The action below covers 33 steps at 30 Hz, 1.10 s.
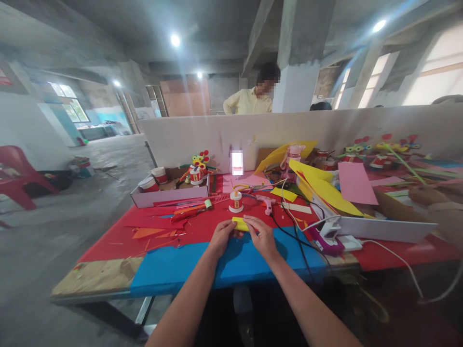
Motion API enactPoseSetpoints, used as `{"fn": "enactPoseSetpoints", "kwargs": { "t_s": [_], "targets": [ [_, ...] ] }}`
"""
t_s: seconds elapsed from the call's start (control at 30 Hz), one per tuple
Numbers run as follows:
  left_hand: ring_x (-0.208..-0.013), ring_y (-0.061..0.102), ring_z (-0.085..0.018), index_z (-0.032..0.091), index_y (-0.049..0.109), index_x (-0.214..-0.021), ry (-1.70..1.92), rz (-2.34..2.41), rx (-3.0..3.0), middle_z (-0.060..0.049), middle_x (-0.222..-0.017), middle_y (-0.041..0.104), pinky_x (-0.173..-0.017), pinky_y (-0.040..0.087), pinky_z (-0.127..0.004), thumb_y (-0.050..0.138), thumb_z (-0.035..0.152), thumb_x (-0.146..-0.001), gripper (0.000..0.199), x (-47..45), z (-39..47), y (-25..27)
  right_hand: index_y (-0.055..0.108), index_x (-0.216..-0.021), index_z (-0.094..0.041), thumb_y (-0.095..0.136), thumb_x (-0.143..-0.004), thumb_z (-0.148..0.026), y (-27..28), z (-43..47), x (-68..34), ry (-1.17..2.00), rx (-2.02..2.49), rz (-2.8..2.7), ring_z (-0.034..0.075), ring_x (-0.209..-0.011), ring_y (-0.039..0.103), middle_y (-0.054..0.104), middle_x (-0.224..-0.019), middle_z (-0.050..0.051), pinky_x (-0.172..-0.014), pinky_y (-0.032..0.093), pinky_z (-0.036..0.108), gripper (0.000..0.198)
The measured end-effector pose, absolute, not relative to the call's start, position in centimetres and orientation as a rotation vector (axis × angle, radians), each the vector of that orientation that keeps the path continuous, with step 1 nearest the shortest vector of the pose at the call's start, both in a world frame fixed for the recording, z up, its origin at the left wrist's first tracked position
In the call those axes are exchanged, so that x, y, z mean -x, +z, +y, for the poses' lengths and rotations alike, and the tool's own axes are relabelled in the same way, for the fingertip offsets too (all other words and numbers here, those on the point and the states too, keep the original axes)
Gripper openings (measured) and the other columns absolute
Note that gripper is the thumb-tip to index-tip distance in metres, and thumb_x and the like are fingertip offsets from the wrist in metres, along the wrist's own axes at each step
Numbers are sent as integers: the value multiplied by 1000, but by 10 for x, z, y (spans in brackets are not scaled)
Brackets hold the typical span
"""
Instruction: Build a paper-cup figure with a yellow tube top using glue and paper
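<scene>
Holding small yellow piece w/ both hands, low over worktop, abt where blue sheet meets red cover. Gripping its L end btwn thumb & curled fingers of L hand; pressing on its R end w/ fingers of R hand, narrow, side by side, fairly straight. Can't tell R thumb's exact spot, nor folded vs rolled for the piece. Just beyond, facing red-&-white cup, upright on red cover w/ sth small & yellowish on top. Got pink glue gun near cup's R side, plus black cord running twd near edge. Off to L, seeing orange scraps strewn on red, then open white box behind w/ more cups & a colourful figure. Off to R, seeing purple power strip w/ white plug, and behind it big box topped w/ yellow sheets & pink sheet. At back, seeing pale partition, w/ person in light yellow shirt past it, head lowered. Far L, on floor: red chair, partly cut off by frame.
</scene>
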<state>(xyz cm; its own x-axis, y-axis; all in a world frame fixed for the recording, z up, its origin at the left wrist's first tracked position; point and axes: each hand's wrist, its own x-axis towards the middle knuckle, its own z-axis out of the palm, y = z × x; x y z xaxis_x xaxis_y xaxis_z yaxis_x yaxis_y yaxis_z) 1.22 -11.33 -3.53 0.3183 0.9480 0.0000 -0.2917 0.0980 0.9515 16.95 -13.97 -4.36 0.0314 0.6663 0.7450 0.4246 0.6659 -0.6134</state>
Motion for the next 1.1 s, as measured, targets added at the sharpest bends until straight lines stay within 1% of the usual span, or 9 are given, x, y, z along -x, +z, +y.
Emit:
{"fn": "enactPoseSetpoints", "kwargs": {
  "t_s": [0.23,0.37,0.47,0.53,0.6,0.7,0.8,0.97,1.1],
  "targets": [
    [-66,67,-19,8,70,-87,1030,644,-931,-14,-80,73,-67,54,-31,58,40,-80,35,-13,-115,-27,73,-105,-24,49,-94,-22,-50,-135,-169,172,912,-1595,19,-102,67,72,-108,8,-93,53,34,27],
    [-64,66,-16,8,70,-89,1067,717,-975,-11,-77,73,-66,53,-27,72,36,-73,32,-13,-117,-27,73,-102,-24,50,-93,-26,-49,-135,-169,256,897,-1590,20,-103,66,71,-109,8,-94,52,35,25],
    [-61,65,-14,10,71,-88,1164,773,-999,-9,-75,73,-64,52,-25,79,37,-66,36,-12,-116,-30,69,-109,-21,53,-91,-35,-49,-131,-174,400,933,-1425,21,-101,65,69,-111,10,-88,53,34,28],
    [-63,66,-15,11,72,-86,1213,793,-1005,-8,-76,73,-64,52,-26,81,41,-64,39,-13,-114,-31,68,-110,-18,52,-90,-45,-51,-128,-178,534,1009,-1285,19,-85,66,71,-98,10,-73,54,30,37],
    [-63,66,-16,11,72,-84,1214,817,-1027,-7,-76,73,-65,52,-26,81,44,-62,41,-13,-114,-31,70,-103,-16,51,-88,-54,-52,-125,-181,697,1077,-1236,16,-63,61,68,-73,5,-56,48,25,45],
    [-64,66,-16,12,73,-82,1187,858,-1102,-7,-73,73,-67,51,-26,80,46,-63,40,-14,-113,-32,72,-86,-15,56,-81,-61,-52,-125,-180,883,1098,-1278,12,-46,50,57,-52,-1,-46,38,23,49],
    [-65,65,-16,12,73,-80,1163,881,-1190,-7,-73,73,-67,50,-26,77,47,-66,38,-14,-113,-34,69,-73,-16,58,-76,-66,-51,-125,-175,987,1055,-1258,12,-45,51,59,-52,1,-46,40,23,51],
    [-68,65,-18,12,75,-82,1141,901,-1275,-8,-75,73,-68,50,-27,75,48,-68,38,-13,-113,-36,68,-81,-17,64,-66,-71,-58,-119,-170,1154,967,-1090,17,-55,63,67,-61,4,-59,53,30,56],
    [-69,64,-17,13,75,-81,1136,870,-1275,-7,-78,73,-67,49,-26,78,46,-66,37,-16,-114,-34,69,-82,-17,66,-69,-65,-63,-115,-173,1102,985,-1072,18,-58,64,68,-64,3,-61,53,30,49]
  ]
}}
